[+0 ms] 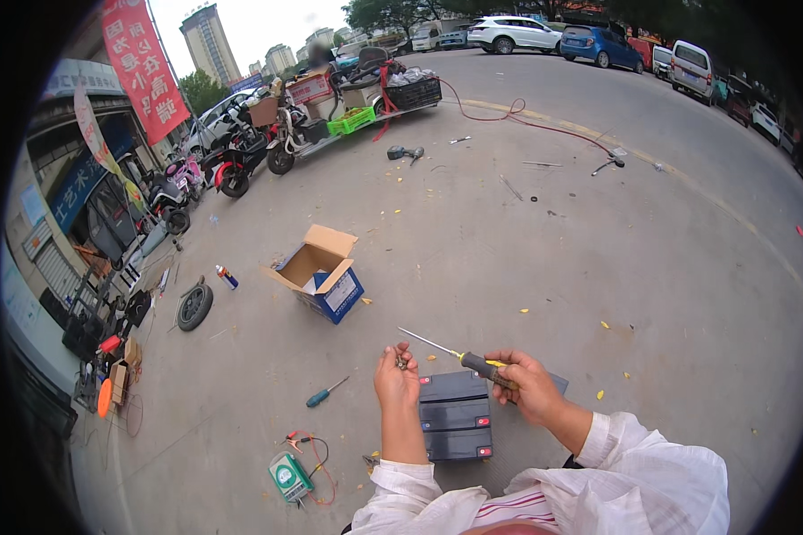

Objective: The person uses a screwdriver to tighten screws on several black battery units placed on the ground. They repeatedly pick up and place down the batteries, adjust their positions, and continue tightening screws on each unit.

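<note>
My right hand (pixel 528 387) is closed round the black and yellow handle of a screwdriver (pixel 476 363), its long shaft pointing up and left toward my other hand. Pinched in the fingers of my left hand (pixel 396 385) are small metal pieces (pixel 402 360), too small to tell their exact kind. Below and between both hands stand dark grey batteries (pixel 455 416) side by side, with red terminals at their corners. To the left of them lies a second screwdriver (pixel 325 393) with a teal handle. A green and white meter (pixel 290 475) with red and black clip leads rests nearer to me.
An open cardboard box (pixel 332 299) stands ahead. Beyond it are a spray can (pixel 227 277), a loose wheel (pixel 194 307) and a cordless power tool (pixel 405 153). A red hose (pixel 509 114) crosses the pavement. Electric scooters (pixel 232 169) and a loaded cart (pixel 357 114) are parked farther off.
</note>
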`<action>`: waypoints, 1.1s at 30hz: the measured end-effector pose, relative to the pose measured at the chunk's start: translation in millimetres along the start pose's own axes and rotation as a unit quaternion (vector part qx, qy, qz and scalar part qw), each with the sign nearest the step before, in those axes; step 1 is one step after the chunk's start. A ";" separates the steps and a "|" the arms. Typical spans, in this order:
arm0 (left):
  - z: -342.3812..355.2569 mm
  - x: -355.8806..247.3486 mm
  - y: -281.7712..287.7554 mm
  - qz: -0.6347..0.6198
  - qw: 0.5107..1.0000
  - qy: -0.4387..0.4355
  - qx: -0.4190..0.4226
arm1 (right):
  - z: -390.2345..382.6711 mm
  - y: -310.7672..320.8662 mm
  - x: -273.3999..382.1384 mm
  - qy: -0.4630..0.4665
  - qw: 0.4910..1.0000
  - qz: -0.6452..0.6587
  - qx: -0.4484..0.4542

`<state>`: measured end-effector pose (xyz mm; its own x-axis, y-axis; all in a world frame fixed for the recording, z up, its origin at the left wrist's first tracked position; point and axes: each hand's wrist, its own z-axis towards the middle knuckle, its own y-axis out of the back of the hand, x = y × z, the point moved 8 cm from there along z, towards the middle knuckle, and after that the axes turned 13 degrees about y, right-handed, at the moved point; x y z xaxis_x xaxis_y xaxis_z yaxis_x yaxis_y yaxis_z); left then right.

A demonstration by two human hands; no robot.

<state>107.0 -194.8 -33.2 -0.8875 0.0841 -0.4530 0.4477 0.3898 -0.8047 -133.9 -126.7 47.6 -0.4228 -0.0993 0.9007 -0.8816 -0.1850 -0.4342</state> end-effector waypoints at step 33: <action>-1.5 1.5 -3.7 -0.013 1.000 0.017 0.010 | -5.0 -2.6 2.7 0.008 1.000 -0.004 0.012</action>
<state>103.9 -194.7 -30.3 -0.9020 0.1059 -0.4184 0.4261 0.3731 -0.8242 -133.8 -121.6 51.2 -0.4200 -0.0815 0.9038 -0.8792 -0.2101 -0.4276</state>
